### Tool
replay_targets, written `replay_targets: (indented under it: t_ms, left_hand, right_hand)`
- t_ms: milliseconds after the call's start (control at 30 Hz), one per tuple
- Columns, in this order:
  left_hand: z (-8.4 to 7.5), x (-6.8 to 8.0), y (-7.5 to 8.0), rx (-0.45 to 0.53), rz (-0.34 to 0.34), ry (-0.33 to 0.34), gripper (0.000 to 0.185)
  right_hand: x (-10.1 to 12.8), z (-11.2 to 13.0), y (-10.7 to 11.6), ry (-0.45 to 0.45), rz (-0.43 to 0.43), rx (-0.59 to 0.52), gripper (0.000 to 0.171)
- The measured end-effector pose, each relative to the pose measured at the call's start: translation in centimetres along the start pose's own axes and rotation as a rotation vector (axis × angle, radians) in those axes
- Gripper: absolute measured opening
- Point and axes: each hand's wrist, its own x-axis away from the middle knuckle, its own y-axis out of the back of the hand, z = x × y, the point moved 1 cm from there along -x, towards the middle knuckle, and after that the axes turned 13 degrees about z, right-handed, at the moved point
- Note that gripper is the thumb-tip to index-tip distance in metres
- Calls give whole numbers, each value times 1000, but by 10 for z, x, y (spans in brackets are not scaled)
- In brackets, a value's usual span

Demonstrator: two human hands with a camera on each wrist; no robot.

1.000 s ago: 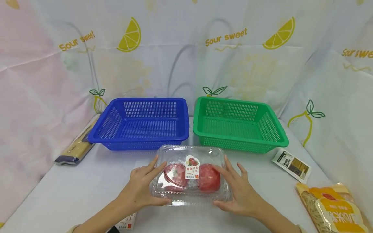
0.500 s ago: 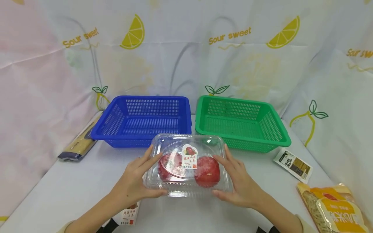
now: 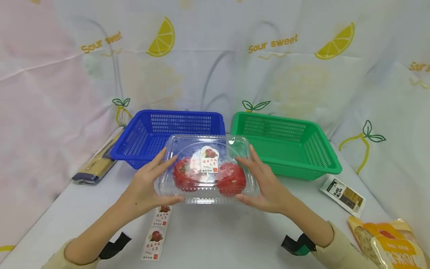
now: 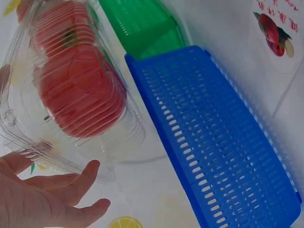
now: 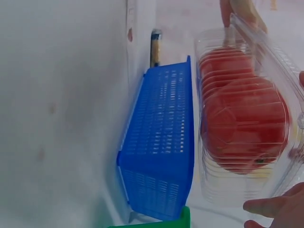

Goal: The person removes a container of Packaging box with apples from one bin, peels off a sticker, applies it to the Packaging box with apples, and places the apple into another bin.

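Note:
A clear plastic clamshell box (image 3: 208, 194) is held up off the table in the head view, with two red apples (image 3: 231, 181) inside. A fruit-printed sticker (image 3: 209, 160) sits on its lid. My left hand (image 3: 142, 186) grips the box's left end, thumb along the front edge and fingers up the side. At the opposite end my right hand (image 3: 268, 186) holds it the same way. Through the clear wall, the left wrist view shows the apples (image 4: 78, 90) close up. A strip of matching stickers (image 3: 155, 237) lies on the table below the left hand.
A blue basket (image 3: 125, 157) stands behind the box, partly covered by it, and a green basket (image 3: 302, 170) is to its right. A tan packet (image 3: 97, 164) lies far left. At right are a small white-brown sachet (image 3: 344, 194) and a yellow food bag (image 3: 389, 243).
Both hands have raised the box and brought it slightly left, so it now overlaps the blue basket in view. More of the sticker strip shows. The head view has shifted a little.

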Motion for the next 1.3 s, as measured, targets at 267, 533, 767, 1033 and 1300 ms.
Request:
replay_targets:
  t_ms: [267, 533, 767, 1033, 1300]
  left_hand:
    - [18, -8, 19, 13, -23, 53, 87]
    - [37, -20, 37, 42, -95, 98, 74]
    - [63, -38, 48, 117, -85, 120, 70]
    - [89, -55, 59, 161, -56, 219, 71]
    - [117, -74, 60, 143, 51, 313, 78]
  right_hand:
    - [-36, -4, 3, 35, -17, -53, 82]
    - [-75, -10, 8, -4, -12, -115, 88]
    - [-110, -22, 10, -57, 10, -169, 88]
    - [-145, -34, 10, -146, 81, -207, 87]
    - [-166, -49, -1, -193, 111, -231, 79]
